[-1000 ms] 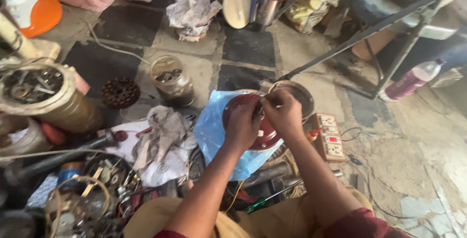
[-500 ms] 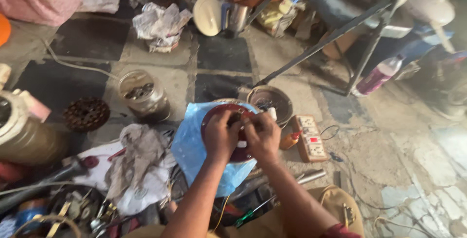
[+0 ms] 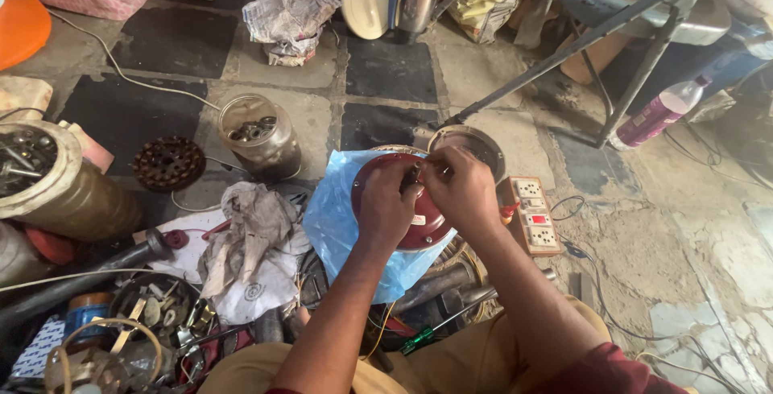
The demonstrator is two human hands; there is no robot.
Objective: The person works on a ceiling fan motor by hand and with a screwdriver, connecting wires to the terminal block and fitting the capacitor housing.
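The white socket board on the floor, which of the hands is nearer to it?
Right. The right hand rests on the red disc just left of the socket board; the left hand lies farther left.

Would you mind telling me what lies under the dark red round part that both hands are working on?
A light blue plastic sheet lies spread beneath the red round part. The left hand and right hand cover the part's upper face, and whatever lies beneath the sheet is mostly hidden.

Soft, even daylight fills the scene, brighter over the pale floor (image 3: 684, 225) at right and dimmer among the clutter at lower left. Shadows are faint. Focus is sharp centrally; wide-angle stretching bends the frame edges.
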